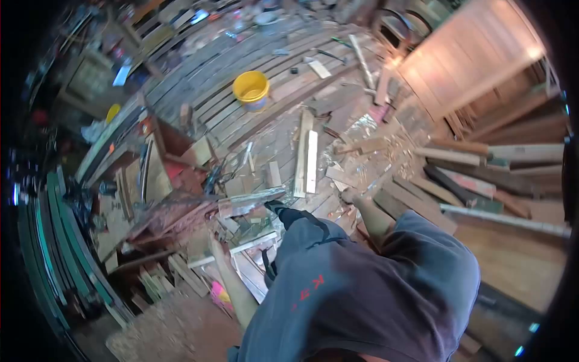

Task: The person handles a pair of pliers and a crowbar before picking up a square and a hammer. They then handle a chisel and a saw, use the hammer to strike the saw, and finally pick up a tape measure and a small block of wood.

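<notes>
The person's right hand (351,197) reaches down to the plank floor (283,90), its grip clenched or resting on scraps; whether it grasps anything I cannot tell. The left hand (215,246) hangs lower on the other side, its grip too small to read, just beside pale offcut strips (253,244). Ahead of the right grip and a little to its left lies a long pale wooden board (311,161), its long axis running away from the person, nearer the right hand than the left; a yellow plastic bucket (251,89) stands well beyond.
</notes>
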The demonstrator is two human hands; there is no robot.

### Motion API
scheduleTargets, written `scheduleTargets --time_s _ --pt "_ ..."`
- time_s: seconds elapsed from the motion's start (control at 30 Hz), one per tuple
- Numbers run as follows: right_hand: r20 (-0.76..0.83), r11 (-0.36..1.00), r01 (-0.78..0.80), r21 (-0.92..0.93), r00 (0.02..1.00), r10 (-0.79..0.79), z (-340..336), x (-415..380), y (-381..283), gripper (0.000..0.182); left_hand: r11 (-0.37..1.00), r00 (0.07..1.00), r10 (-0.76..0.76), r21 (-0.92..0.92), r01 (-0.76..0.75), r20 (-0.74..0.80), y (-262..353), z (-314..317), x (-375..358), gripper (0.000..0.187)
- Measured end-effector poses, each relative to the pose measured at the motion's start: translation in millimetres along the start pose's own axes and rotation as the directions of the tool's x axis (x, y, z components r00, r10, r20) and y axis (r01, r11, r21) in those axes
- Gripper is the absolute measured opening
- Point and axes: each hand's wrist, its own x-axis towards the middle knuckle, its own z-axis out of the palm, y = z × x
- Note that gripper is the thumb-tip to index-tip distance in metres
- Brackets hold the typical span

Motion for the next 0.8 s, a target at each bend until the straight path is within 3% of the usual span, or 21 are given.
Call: scheduleTargets --time_s 0.03,0.07,0.1,0.17,0.27,0.37,0.53,0.6,0.63,0.7,0.77,0.8 --pt "-0.035 0.981 0.035 0.189 0.999 -0.029 -2 -12 12 0.026 0.999 0.999 0.023 0.030 -0.024 0.023 5 27 -13 0.045" --pt "-0.074 0.927 0.078 0.366 0.996 -0.055 -2 -22 26 0.026 0.987 0.978 -0.111 0.131 0.088 0.177 -6 20 2 0.050" --pt "-0.122 0.842 0.130 0.523 0.990 -0.076 -3 -34 38 0.025 0.973 0.965 -0.165 0.192 0.126 0.205 -1 54 -20 0.054" --pt "-0.101 0.766 0.128 0.630 0.991 -0.083 -6 -61 61 0.029 0.971 0.951 -0.131 0.230 0.065 0.282 -35 76 -11 0.064" --pt "-0.005 0.671 0.055 0.740 0.997 -0.076 -4 -92 112 0.036 0.941 0.903 -0.231 0.317 0.113 0.361 -54 128 -46 0.066" --pt "-0.034 0.642 -0.002 0.767 0.998 0.044 -5 -118 151 0.024 0.916 0.842 -0.313 0.374 0.145 0.440 -77 170 -71 0.066" --pt "-0.100 0.525 0.014 0.851 0.986 0.136 29 -75 284 0.026 0.825 0.676 -0.454 0.561 0.071 0.581 -113 251 -132 0.061" --pt "-0.089 0.338 0.006 0.941 0.969 0.231 26 -107 296 0.021 0.779 0.571 -0.509 0.627 -0.013 0.644 -119 296 -166 0.056" --pt "-0.078 0.243 0.010 0.970 0.959 0.273 19 -124 296 0.019 0.793 0.466 -0.512 0.606 -0.066 0.722 -114 329 -197 0.050" --pt "-0.085 0.251 0.011 0.968 0.953 0.289 22 -121 330 0.017 0.826 0.238 -0.503 0.543 -0.150 0.831 -88 398 -282 0.039" --pt "-0.072 0.252 -0.005 0.968 0.952 0.297 18 -121 357 0.016 0.870 -0.096 -0.415 0.364 -0.334 0.905 -69 456 -347 0.036" --pt "-0.059 0.250 -0.017 0.968 0.953 0.296 9 -123 369 0.015 0.901 -0.206 -0.366 0.289 -0.324 0.908 -62 480 -380 0.036"
